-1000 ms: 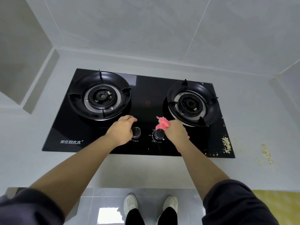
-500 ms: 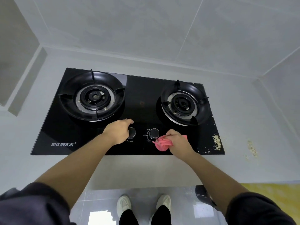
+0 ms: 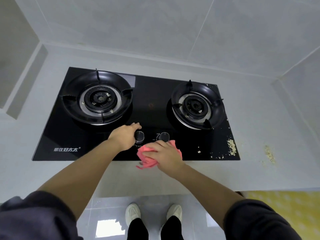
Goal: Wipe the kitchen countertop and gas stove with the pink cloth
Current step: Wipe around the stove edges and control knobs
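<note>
Crumpled pink cloth (image 3: pixel 143 155) straddles front edge of black gas stove (image 3: pixel 150 94) and pale countertop (image 3: pixel 121 175).

One wide-angle camera, worn on the standing person's head, faced forward and steeply down, gas stove (image 3: pixel 150 94) lay at arm's reach across mid-frame, tiled wall (image 3: pixel 155 23) ran along the top, countertop (image 3: pixel 138 175) front edge, floor (image 3: pixel 107 205) and shoes (image 3: pixel 132 213) showed at the bottom.
</note>
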A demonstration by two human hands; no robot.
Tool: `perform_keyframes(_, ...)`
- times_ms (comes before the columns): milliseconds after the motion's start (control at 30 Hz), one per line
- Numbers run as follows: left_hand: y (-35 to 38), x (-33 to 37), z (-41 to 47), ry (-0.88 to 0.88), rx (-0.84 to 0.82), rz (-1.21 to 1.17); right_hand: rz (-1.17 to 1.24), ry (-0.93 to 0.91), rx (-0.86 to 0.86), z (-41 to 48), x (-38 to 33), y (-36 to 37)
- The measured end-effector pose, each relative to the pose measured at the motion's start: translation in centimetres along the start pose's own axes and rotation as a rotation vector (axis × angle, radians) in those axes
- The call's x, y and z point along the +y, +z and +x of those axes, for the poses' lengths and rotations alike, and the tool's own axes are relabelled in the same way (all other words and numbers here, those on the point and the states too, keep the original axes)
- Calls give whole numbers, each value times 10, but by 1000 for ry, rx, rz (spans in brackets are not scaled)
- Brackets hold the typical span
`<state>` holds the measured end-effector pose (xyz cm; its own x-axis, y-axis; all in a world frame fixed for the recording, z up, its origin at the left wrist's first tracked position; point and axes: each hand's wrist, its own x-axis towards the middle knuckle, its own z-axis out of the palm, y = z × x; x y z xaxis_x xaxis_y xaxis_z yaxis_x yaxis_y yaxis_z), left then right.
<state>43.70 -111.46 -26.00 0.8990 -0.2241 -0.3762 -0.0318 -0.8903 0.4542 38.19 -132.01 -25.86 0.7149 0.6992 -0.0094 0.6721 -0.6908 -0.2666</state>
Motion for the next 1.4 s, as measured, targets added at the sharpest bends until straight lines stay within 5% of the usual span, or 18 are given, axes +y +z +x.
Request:
perform_keyframes(233, -11, 7, 7, -93, 162, -174, 86, 56, 22, -45, 61, -23)
perform_keyframes(500, 2, 50, 12, 21, 254, -198, 11, 275, -203, -76, 125, -54)
perform_keyframes(667, 16, 97, 25, 90, 185, 12, 95, 29, -180, -45, 88, -40)
perform_keyframes(800, 37, 126, 38, 33, 49, 340, 300, 108, -122, -65, 122, -32)
perform_keyframes(933, 57, 156, 46, -79, -41, 576, 327, 101, -269, -86, 173, -42)
perform_keyframes(1100, 72, 197, 58, -217, -60, 545, 267, 122, -307, -132, 250, -69)
perform_keyframes(1267, 89, 218, 64, -349, -76, 449, 77, 41, -580, -159, 309, -120)
perform_keyframes(1400, 85, 223, 70, -399, -109, 391, 61, -160, -443, -140, 291, -130)
